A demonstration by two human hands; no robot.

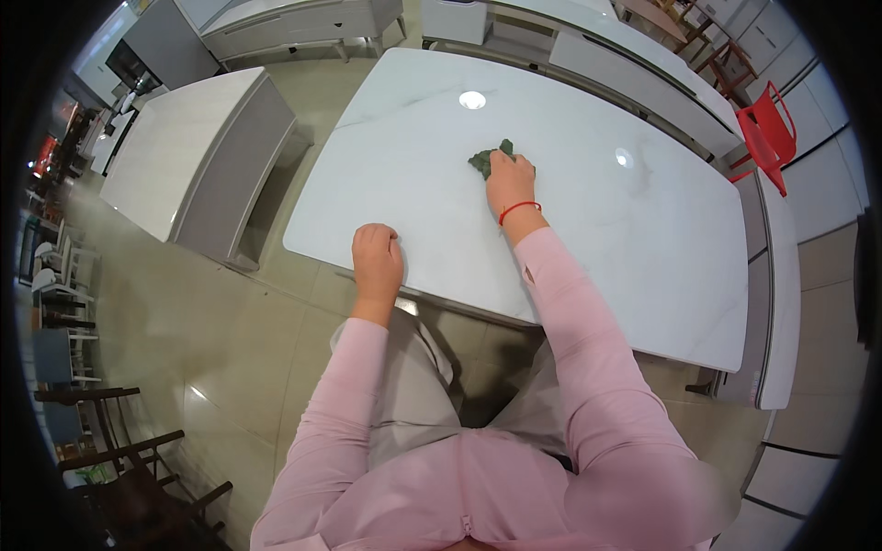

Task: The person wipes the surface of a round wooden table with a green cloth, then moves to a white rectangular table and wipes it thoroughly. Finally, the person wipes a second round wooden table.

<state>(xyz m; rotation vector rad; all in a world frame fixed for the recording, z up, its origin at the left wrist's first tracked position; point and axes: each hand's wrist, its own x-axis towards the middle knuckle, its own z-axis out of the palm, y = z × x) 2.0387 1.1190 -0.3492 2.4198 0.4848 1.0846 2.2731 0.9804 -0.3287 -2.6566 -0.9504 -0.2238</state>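
A crumpled dark green cloth (pixel 481 162) lies against the glossy white marble-look table top (pixel 427 200). My right hand (pixel 510 180) grips it from above, fingers bent over it, so most of the cloth is hidden beneath. A red cord bracelet (pixel 519 211) circles that wrist. Near the table's front edge, my left hand (pixel 377 255) rests on the top with its fingers curled in and together. No object shows in it, though its palm faces away from view.
To the left stands a low white-topped cabinet (pixel 186 131) with grey sides. Another long white cabinet (pixel 620 76) runs behind the table, and a panelled unit (pixel 778 296) flanks its right end. A red chair (pixel 768 134) is at the far right; a dark wooden chair (pixel 131 475) sits lower left.
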